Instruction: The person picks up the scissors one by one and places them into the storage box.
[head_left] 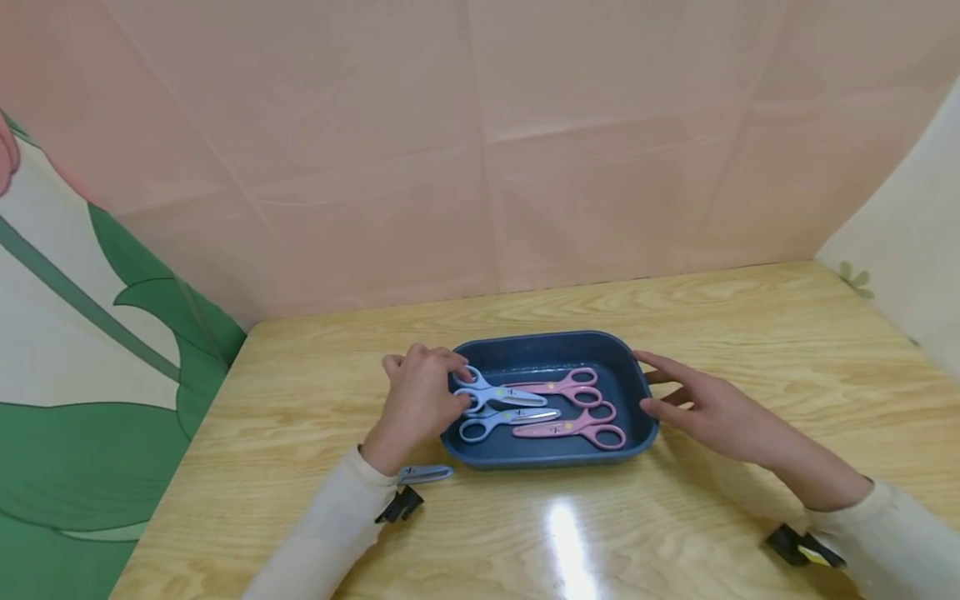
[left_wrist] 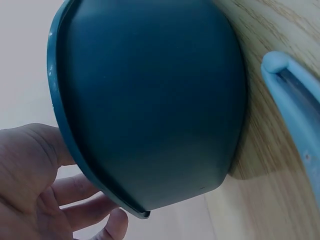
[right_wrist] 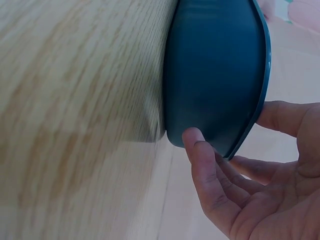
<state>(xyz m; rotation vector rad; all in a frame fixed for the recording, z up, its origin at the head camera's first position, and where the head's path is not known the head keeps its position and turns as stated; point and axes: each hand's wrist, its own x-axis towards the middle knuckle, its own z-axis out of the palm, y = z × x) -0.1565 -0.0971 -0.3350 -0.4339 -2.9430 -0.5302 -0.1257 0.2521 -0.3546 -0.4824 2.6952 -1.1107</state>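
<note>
A dark blue tray point(head_left: 540, 460) stands on the wooden table with several scissors in it. My left hand point(head_left: 423, 392) reaches over its left rim and pinches the handle loops of the upper blue scissors point(head_left: 491, 393); in the left wrist view the rim hides part of the fingers. Just below lie other blue scissors point(head_left: 517, 417). Two pink scissors, one at the back point(head_left: 581, 386) and one at the front point(head_left: 573, 427), are to the right. With spread fingers, my right hand point(head_left: 701, 408) touches the tray's right end, also seen in the right wrist view point(right_wrist: 270, 195).
Another pair of light blue scissors point(head_left: 426, 474) lies on the table point(head_left: 637, 533) by the left wrist, partly covered by the sleeve. Behind the table rises a pinkish covered wall point(head_left: 480, 167). A leaf-patterned panel point(head_left: 75, 450) borders the left side.
</note>
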